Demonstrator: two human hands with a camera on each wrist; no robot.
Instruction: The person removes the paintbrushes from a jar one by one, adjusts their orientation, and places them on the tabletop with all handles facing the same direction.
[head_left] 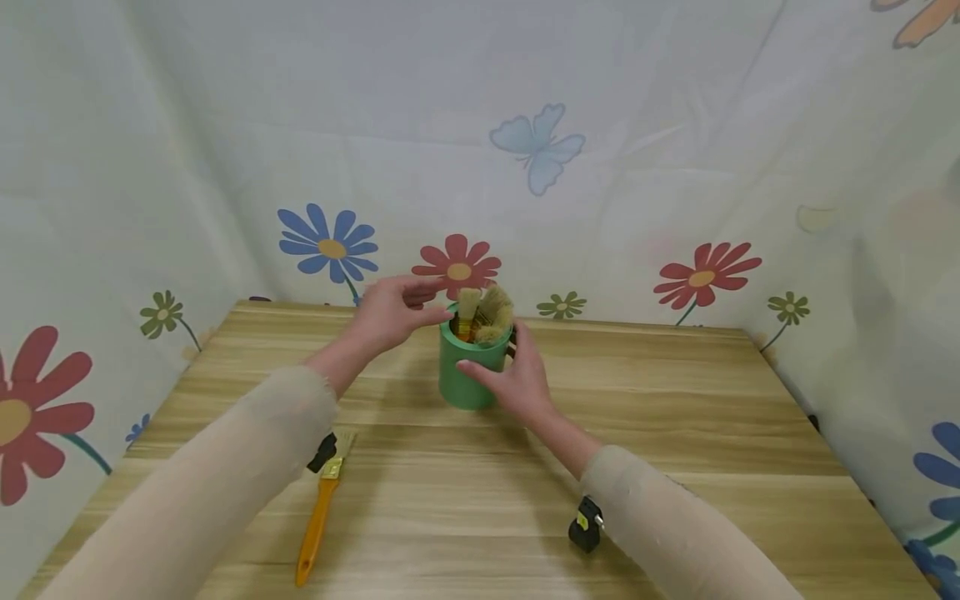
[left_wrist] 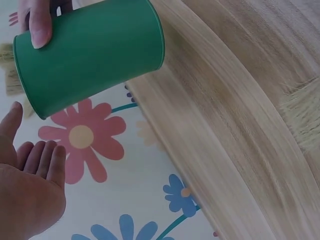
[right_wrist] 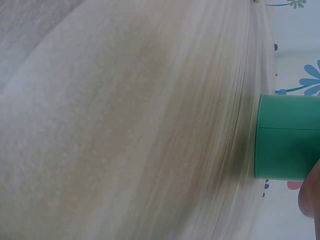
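A green cylindrical can (head_left: 468, 379) stands upright towards the back of the wooden table. Several pale-bristled paintbrushes (head_left: 492, 315) stick up out of it, bristles on top, and one of them shows a gold-coloured band. My right hand (head_left: 519, 379) grips the can from the right, its thumb across the front and the other fingers behind. At the left of the rim is my left hand (head_left: 397, 315), fingers extended and thumb close to the brushes. The left wrist view shows that palm (left_wrist: 30, 192) just off the can's mouth, holding nothing.
A flat paintbrush (head_left: 318, 521) with an orange handle lies on the table (head_left: 450, 517) at the front left, below my left forearm. Behind the table hangs a white curtain (head_left: 420, 125) printed with flowers and a butterfly. Small black devices (head_left: 587, 525) sit at both wrists.
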